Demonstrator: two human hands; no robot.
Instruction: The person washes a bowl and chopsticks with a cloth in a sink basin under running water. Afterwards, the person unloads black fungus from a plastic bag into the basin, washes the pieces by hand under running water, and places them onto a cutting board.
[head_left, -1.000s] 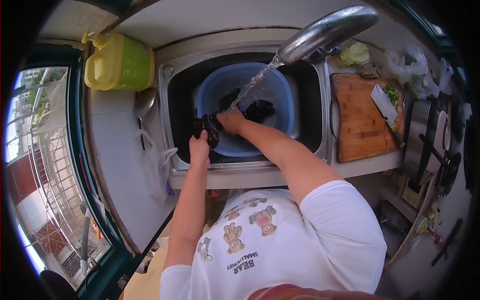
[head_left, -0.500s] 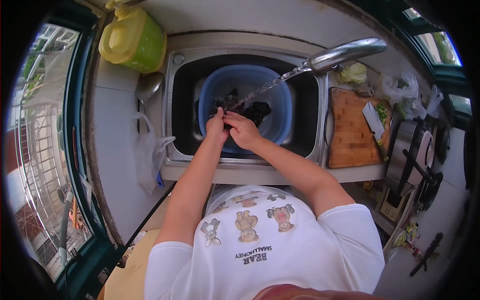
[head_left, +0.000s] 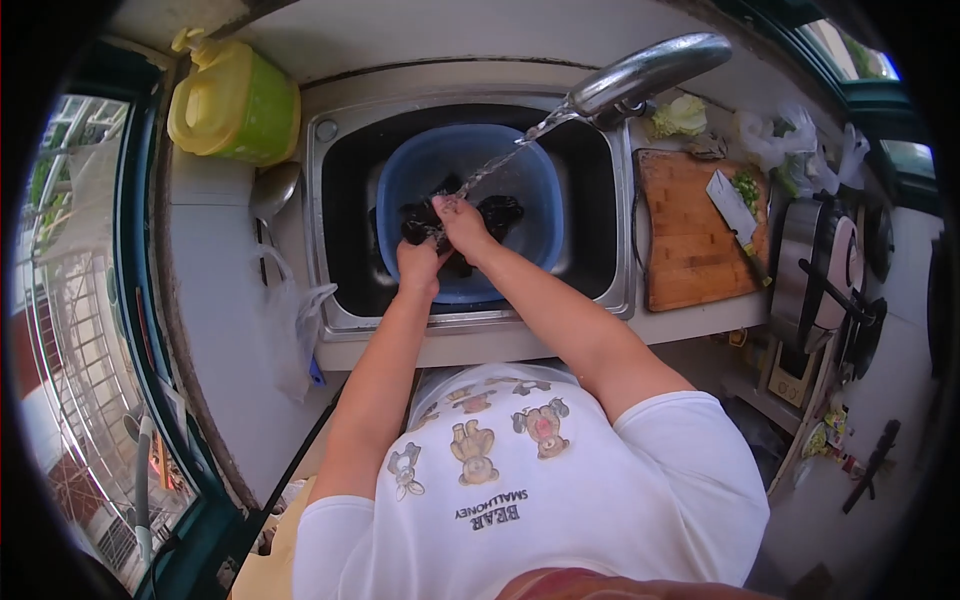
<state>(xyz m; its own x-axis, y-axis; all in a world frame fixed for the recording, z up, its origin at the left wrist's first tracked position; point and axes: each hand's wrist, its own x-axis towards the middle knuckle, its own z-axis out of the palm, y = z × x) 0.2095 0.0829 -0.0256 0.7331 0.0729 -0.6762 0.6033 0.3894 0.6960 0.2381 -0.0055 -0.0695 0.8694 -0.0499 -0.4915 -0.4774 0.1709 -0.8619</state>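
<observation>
A blue basin (head_left: 540, 250) sits in the metal sink (head_left: 620, 270), and water runs into it from the faucet (head_left: 650, 72). My left hand (head_left: 419, 265) is closed on a dark, wet piece (head_left: 418, 222) at the basin's left side. Beside it, my right hand (head_left: 462, 226) lies against the same dark piece under the stream, its fingers pressed together. Another black, wet piece (head_left: 500, 213) rests in the basin to the right of my hands. What exactly the dark pieces are cannot be made out.
Right of the sink, a wooden cutting board (head_left: 690, 240) bears a knife (head_left: 732, 207) and chopped greens (head_left: 745, 186). Behind it are a cabbage piece (head_left: 680, 116) and plastic bags (head_left: 780, 140). A yellow-green jug (head_left: 240, 105), a ladle (head_left: 275, 188) and a plastic bag (head_left: 292, 330) are at the left.
My hands were apart a second ago and came together over the basin. Since half a second ago my right hand has moved up slightly beside the left, into the water stream. The camera view has shifted.
</observation>
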